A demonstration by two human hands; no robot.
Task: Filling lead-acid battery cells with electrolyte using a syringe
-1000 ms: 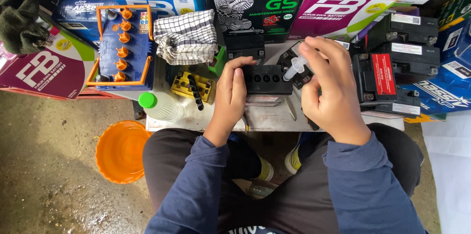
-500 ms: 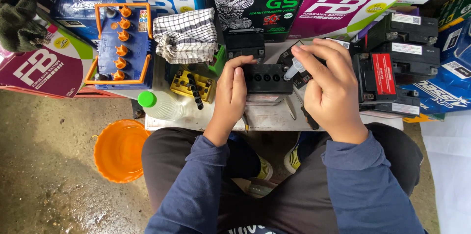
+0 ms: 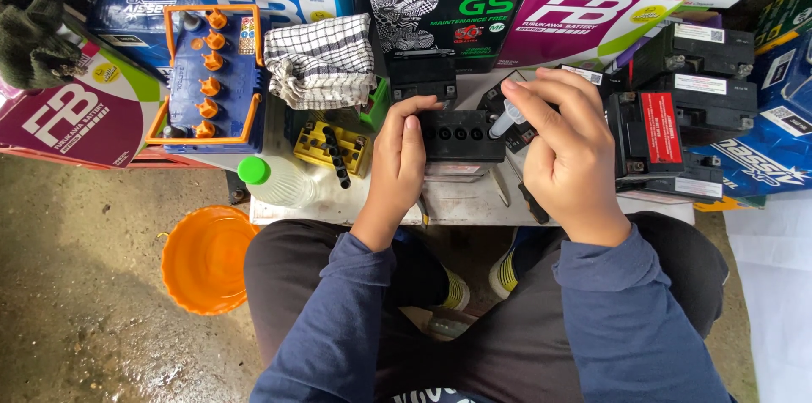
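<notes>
I sit on a damp concrete floor at a low pale work board (image 3: 474, 204), hemmed in by stacked battery cartons in purple, blue and black-and-green. In front of me, near the middle of the board, lies the small black battery (image 3: 461, 134) with its row of open filler holes facing up. My left hand (image 3: 399, 162) lies flat against the battery's left end, fingers pressed to its side and closed round nothing, simply bracing it. My right hand (image 3: 562, 145) grips a small clear syringe (image 3: 506, 121), thumb and fingers wrapped about its barrel, with the tip pointing down at the holes at the right end of the row.

To do this well, I judge that the left hand should keep the case from sliding while the syringe tip sits squarely over one hole before any squeezing. A slow, even press seems wise, since a splash could land on the board or on my fingers. I would work along the row hole by hole, so none is skipped.

Beside my left hand lie a yellow strip of caps (image 3: 331, 149), a clear bottle with a green cap (image 3: 275, 180) and a checked cloth (image 3: 320, 60); a blue battery with orange plugs (image 3: 207, 77) stands further left. An orange bowl (image 3: 207, 259) rests on the floor, and more black batteries (image 3: 685, 107) are stacked at my right.
</notes>
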